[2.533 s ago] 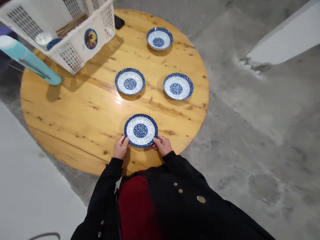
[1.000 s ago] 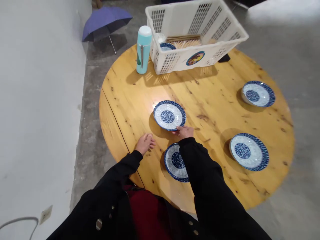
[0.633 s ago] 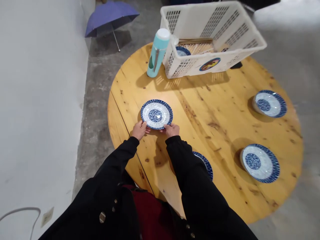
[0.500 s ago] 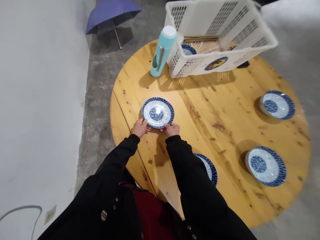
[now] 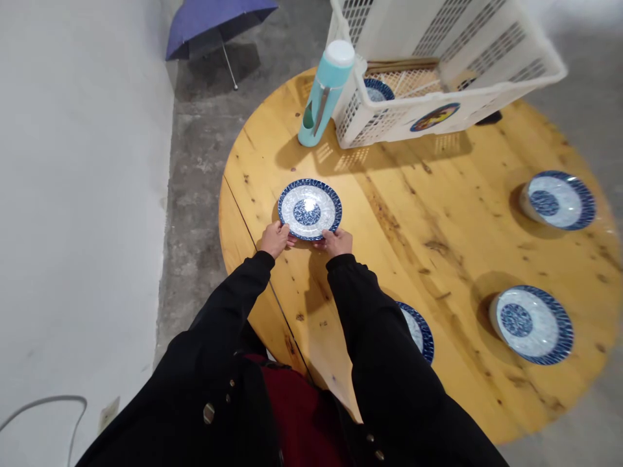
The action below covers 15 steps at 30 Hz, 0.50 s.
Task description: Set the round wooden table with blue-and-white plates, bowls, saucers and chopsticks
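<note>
A blue-and-white plate (image 5: 317, 228) is held over the near left part of the round wooden table (image 5: 370, 272). At its near left rim, my left hand (image 5: 276, 239) grips with the thumb up and the fingers partly under the edge. My right hand (image 5: 337, 242) holds the near right rim in the same way. Whether the plate's underside touches the table cannot be made out. Partly behind my right sleeve is another blue-rimmed dish (image 5: 422, 334).
Two matching bowls (image 5: 559, 201) (image 5: 533, 323) stand on the table's right side. A white plastic crate (image 5: 379, 123) at the back holds a blue-rimmed dish (image 5: 379, 89) and some sticks (image 5: 402, 65). Beside it stands a turquoise bottle (image 5: 325, 97). An open purple umbrella (image 5: 214, 23) lies on the floor.
The plate and both hands have moved slightly away from my body across the table, with the grip unchanged. The camera view has shifted a little.
</note>
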Motion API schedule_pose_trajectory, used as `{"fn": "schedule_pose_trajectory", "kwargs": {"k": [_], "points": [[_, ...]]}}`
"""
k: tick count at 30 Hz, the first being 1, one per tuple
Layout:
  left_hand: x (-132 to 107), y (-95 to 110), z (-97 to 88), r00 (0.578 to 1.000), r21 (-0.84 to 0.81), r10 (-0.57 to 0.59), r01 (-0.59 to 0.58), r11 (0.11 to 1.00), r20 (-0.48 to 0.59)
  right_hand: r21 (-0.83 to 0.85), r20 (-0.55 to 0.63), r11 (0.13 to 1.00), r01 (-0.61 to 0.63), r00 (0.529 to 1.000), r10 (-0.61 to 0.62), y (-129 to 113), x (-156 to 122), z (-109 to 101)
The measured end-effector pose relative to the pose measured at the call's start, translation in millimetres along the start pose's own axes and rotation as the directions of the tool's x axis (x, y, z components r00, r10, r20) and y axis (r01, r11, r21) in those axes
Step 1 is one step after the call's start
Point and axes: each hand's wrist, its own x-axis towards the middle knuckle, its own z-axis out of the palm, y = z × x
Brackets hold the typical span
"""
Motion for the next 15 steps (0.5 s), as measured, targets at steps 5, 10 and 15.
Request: {"fn": "schedule_pose_trajectory", "kwargs": {"k": [5,10,15], "points": [[-1.6,-0.4,-1.6,1.0,-0.003,0.001,-0.001,1.0,0.006,0.023,0.05,1.0,-0.001,0.999,0.0,6.1,-21.1,-7.8],[-1.1,7.6,-1.2,1.0,0.008,0.002,-0.002,1.0,-0.025,0.094,0.049,0.991,-0.091,0.995,0.087,22.0,-65.6,-13.0],[7.9,25.7,-0.5,0.998,0.033,-0.065,0.066,0.997,-0.025,0.123,0.156,0.98,-0.157,0.978,0.137,45.9,-122.0,-13.2]]}}
